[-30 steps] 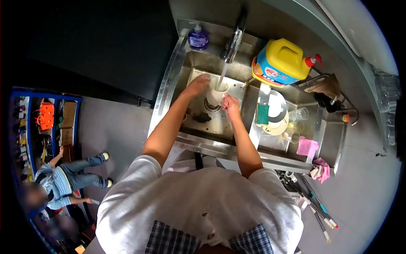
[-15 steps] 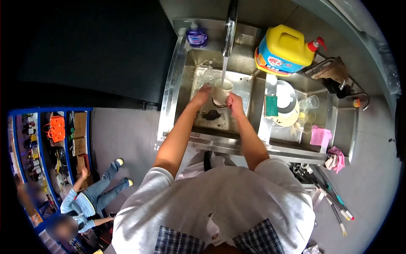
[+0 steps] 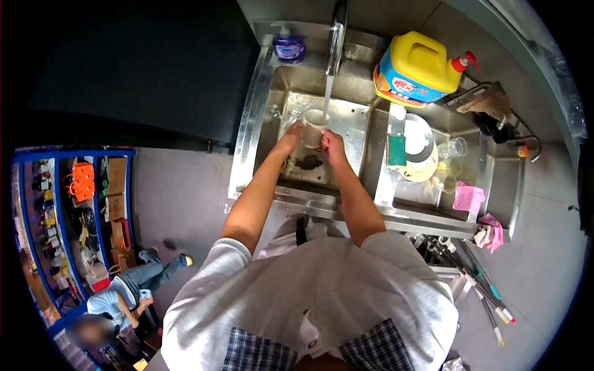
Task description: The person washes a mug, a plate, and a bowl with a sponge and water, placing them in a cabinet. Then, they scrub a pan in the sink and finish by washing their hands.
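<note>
A pale cup [image 3: 314, 130] is held between both hands over the left sink basin [image 3: 352, 133]. My left hand [image 3: 291, 137] grips the cup's left side, and my right hand [image 3: 333, 143] is closed at its right side. From the faucet [image 3: 336, 49], a stream of water falls at the cup's right rim. Dark debris [image 3: 309, 162] lies on the basin floor just below the cup. To the right, a green sponge [image 3: 396, 151] rests on the divider beside stacked plates [image 3: 419, 172] and clear glasses [image 3: 453, 148] in the other basin.
Behind the sinks stand a purple soap bottle [image 3: 288, 48] and a large yellow jug [image 3: 419, 67]. Pink cloths [image 3: 469, 197] hang at the right basin. Mop poles [image 3: 489, 290] lie on the floor at right. Another person [image 3: 117, 297] is near the shelves [image 3: 74, 229] at left.
Both hands and the cup have moved slightly left, so the stream now meets the cup's right rim. The other person's arm has come down from the shelves, and a phone-like object shows at their hands.
</note>
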`<action>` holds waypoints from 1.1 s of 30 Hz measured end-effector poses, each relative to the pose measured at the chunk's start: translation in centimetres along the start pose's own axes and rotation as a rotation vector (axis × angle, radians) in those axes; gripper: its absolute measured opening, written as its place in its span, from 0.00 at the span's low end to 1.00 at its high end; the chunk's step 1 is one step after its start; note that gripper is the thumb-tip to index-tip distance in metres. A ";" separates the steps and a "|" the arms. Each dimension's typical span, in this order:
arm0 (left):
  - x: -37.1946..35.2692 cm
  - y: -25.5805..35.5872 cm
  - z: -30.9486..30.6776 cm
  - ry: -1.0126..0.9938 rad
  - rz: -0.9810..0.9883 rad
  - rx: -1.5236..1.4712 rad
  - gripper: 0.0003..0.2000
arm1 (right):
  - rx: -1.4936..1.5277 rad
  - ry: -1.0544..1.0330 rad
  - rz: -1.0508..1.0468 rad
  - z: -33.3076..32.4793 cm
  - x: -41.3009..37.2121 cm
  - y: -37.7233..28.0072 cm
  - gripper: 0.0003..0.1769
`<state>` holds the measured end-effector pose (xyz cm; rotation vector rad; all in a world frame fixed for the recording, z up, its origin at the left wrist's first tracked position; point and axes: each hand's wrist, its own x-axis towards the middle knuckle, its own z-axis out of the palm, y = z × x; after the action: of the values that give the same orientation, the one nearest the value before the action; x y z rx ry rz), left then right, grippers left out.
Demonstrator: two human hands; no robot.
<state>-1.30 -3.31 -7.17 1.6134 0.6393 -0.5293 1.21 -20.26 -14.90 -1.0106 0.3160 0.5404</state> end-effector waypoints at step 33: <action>4.8 7.1 -0.5 -0.549 0.863 1.499 0.12 | -1.008 0.058 -0.368 1.9 -2.2 -7.7 0.19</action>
<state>7.01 -2.90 -5.02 2.6434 -1.1629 -0.7749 3.77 -22.42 -7.34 -2.0103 -0.1311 0.3156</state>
